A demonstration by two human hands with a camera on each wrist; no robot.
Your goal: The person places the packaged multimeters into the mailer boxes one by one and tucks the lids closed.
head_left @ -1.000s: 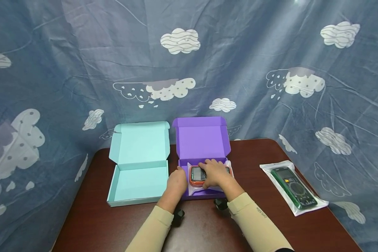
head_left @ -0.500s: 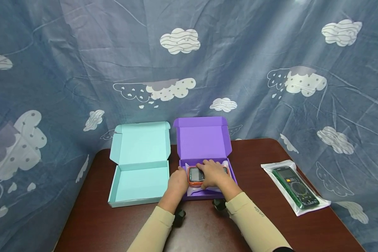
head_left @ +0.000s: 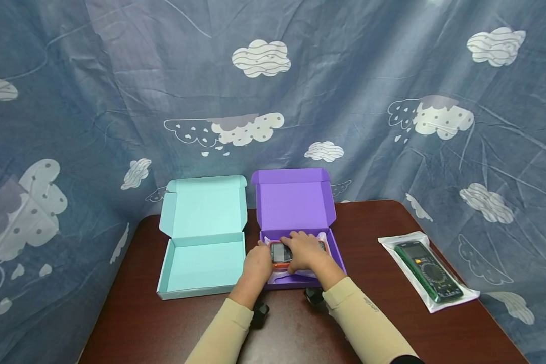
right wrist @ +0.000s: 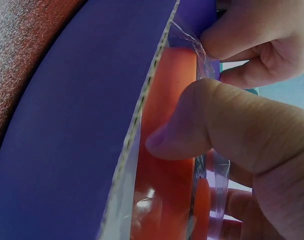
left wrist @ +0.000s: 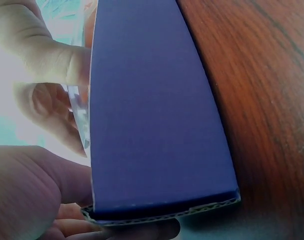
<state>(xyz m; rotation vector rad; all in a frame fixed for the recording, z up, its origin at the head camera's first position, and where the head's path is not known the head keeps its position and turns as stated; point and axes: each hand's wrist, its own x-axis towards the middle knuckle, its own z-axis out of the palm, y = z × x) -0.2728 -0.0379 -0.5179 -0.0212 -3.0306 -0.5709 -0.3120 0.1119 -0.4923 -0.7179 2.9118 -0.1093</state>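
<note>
An orange multimeter (head_left: 279, 251), wrapped in a clear plastic bag, lies in the purple box (head_left: 296, 206), whose lid stands up at the back. Across the meter's middle my right hand (head_left: 304, 252) grips it, hiding its dial. The right wrist view shows the thumb on the near orange side (right wrist: 159, 205), with fingers around the far side. My left hand (head_left: 257, 263) is at the box's left wall and pinches it. In the left wrist view its thumb is inside the corner and fingers lie beneath the front wall (left wrist: 152, 100).
Left of the purple box stands a light teal box (head_left: 207, 263) with its lid raised. A green multimeter (head_left: 427, 271) in a clear bag lies at the right of the brown table (head_left: 132, 313). A blue cloud-patterned cloth (head_left: 200, 65) hangs behind.
The orange multimeter has slid slightly left within the purple box, together with my right hand. My left hand has stayed at the box's left wall.
</note>
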